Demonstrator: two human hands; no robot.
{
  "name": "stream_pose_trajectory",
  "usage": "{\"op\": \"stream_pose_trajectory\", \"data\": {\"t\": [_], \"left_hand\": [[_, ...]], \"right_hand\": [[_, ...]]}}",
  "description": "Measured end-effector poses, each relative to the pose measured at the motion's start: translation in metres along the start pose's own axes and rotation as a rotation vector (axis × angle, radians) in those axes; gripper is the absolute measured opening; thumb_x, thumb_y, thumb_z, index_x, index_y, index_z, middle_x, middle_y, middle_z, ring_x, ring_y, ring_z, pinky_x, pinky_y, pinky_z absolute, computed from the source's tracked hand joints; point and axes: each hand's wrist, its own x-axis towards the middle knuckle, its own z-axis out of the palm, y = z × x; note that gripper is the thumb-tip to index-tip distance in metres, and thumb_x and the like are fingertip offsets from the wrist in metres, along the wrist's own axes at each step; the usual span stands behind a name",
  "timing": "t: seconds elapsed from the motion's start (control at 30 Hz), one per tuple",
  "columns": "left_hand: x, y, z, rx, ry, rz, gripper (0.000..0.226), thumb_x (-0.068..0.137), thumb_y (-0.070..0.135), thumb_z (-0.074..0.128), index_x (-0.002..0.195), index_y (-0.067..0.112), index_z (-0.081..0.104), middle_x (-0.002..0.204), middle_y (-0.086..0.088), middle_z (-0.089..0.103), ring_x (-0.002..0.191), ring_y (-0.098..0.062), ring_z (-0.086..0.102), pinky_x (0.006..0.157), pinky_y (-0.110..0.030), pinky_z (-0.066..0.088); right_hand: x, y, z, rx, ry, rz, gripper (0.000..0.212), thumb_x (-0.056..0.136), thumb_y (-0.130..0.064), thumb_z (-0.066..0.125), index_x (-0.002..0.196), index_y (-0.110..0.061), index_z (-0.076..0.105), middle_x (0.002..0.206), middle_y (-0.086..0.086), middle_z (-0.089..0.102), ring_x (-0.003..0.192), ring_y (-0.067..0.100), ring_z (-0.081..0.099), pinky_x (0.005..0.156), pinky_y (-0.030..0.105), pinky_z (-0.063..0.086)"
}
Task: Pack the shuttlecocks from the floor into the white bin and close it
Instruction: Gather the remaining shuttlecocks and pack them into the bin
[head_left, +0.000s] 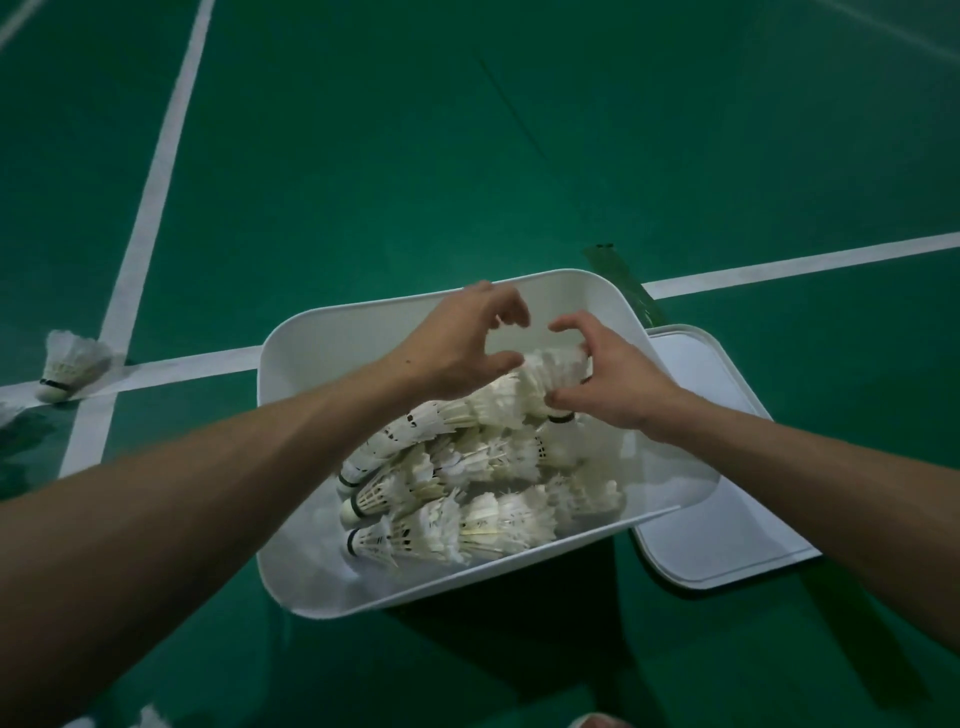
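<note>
A shuttlecock (551, 375) is gripped by the right hand (618, 385) above the white bin (317, 358). The left hand (457, 349) — fingers curled — is held beside.

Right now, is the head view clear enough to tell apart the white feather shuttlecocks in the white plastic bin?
Head view: dim, darker toward the corners; the white plastic bin is the brightest area; the white feather shuttlecocks partly merge, though dark-banded corks separate them; left hand and right hand read sharp.

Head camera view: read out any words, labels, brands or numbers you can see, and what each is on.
No text is readable.
Shuttlecocks: small dark marks, too blurred to read.
Bin, lid, floor: no print, only white lines on the floor.
</note>
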Motion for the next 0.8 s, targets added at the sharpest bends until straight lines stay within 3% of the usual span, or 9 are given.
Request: {"op": "stream_pose_trajectory", "data": {"t": [0.13,0.23,0.43,0.57,0.7,0.8], "left_hand": [[-0.007,-0.022,0.008,0.29,-0.395,-0.032,0.081,0.075,0.031,0.077,0.14,0.04,0.03,0.145,-0.003,0.032,0.131,-0.025,0.032,0.108,-0.043,0.033],[-0.013,-0.03,0.014,0.452,-0.582,-0.025,0.105,0.072,0.023,0.08,0.143,0.055,0.009,0.154,0.0,0.013,0.137,-0.03,0.02,0.108,-0.048,0.03],[-0.01,-0.039,0.011,0.42,-0.528,-0.019,0.098,0.075,0.009,0.077,0.144,0.048,0.019,0.15,0.0,0.02,0.126,-0.025,0.04,0.093,-0.033,0.043],[-0.012,-0.042,0.009,0.348,-0.492,-0.045,0.091,0.075,0.009,0.076,0.143,0.042,0.026,0.149,-0.001,0.024,0.126,-0.025,0.042,0.097,-0.033,0.042],[-0.015,-0.046,0.007,0.331,-0.451,-0.069,0.081,0.079,0.014,0.074,0.142,0.038,0.03,0.147,-0.003,0.03,0.124,-0.023,0.043,0.097,-0.033,0.041],[-0.016,-0.05,0.007,0.339,-0.429,-0.069,0.083,0.081,0.015,0.071,0.144,0.04,0.024,0.147,-0.005,0.031,0.126,-0.024,0.041,0.096,-0.034,0.041]], "right_hand": [[0.002,0.006,0.001,-0.133,0.019,-0.027,0.057,0.08,-0.015,0.071,0.126,-0.039,0.048,0.116,0.005,0.047,0.083,0.018,0.056,0.073,0.027,0.046],[0.005,0.007,0.004,-0.108,0.025,-0.029,0.049,0.086,-0.014,0.067,0.124,-0.041,0.052,0.12,0.006,0.042,0.08,0.017,0.056,0.076,0.026,0.047],[0.009,0.005,0.01,-0.037,0.06,-0.01,0.053,0.094,-0.01,0.055,0.133,-0.044,0.04,0.114,0.005,0.033,0.072,0.012,0.051,0.056,0.01,0.036],[0.015,0.0,0.021,0.109,0.13,0.035,0.05,0.093,-0.015,0.059,0.13,-0.044,0.043,0.118,0.007,0.035,0.075,0.019,0.054,0.08,0.029,0.05],[0.019,0.006,0.037,0.258,0.116,0.143,0.048,0.084,-0.027,0.072,0.114,-0.049,0.041,0.112,0.01,0.059,0.083,0.029,0.067,0.075,0.048,0.059],[0.02,0.01,0.043,0.302,0.039,0.22,0.045,0.08,-0.038,0.073,0.113,-0.042,0.043,0.106,0.007,0.064,0.092,0.027,0.065,0.082,0.05,0.056]]}}
